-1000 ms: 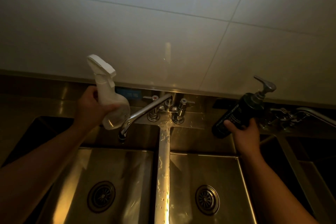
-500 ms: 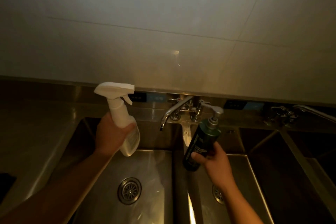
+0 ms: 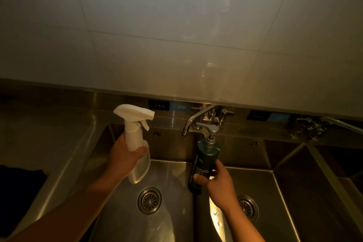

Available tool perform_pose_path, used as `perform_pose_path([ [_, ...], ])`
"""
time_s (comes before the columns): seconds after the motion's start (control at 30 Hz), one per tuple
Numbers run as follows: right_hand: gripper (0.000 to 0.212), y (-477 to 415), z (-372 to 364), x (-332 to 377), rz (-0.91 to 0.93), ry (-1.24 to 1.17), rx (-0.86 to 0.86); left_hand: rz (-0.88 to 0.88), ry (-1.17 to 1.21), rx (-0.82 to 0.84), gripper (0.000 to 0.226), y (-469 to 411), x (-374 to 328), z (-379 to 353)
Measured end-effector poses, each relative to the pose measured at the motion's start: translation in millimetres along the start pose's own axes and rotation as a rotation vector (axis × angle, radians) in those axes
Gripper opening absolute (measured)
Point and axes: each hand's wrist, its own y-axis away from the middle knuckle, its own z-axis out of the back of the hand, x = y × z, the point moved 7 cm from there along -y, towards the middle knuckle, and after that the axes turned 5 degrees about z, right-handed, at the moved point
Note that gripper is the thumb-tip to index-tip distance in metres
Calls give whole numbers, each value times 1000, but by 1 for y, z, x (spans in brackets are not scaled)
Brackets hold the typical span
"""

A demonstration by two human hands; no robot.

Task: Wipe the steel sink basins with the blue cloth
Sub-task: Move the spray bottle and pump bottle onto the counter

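Gripping 2 bottles: left hand (image 3: 122, 156) on spray bottle (image 3: 135, 143), right hand (image 3: 217, 180) on pump bottle (image 3: 204, 160). The dark cloth (image 3: 21, 186) at the frame's lower left looks soft and limp; bunch its middle.

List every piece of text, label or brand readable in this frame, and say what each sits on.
Dark pump bottle, held in the right hand: vertical light print, too blurred to read.
Black and blue label plates on the steel backsplash behind the faucet: characters too small and blurred to read.
Second black and blue plate pair further right: also illegible.
White spray bottle in the left hand: no print visible.
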Motion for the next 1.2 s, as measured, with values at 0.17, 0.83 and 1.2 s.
perform_pose_path([
  [0.17, 57, 2, -14, 3, 12, -20, 11, 24, -1, -4, 58, 4, 10, 17],
  [0.83, 54, 46, -157, 42, -6, -24, -76, -127, -112, 220, 43, -36, 39, 133],
  [1.2, 59, 40, -173, 55, 32, 3, -31, -162, -213, 196, 48, -28, 32, 158],
])
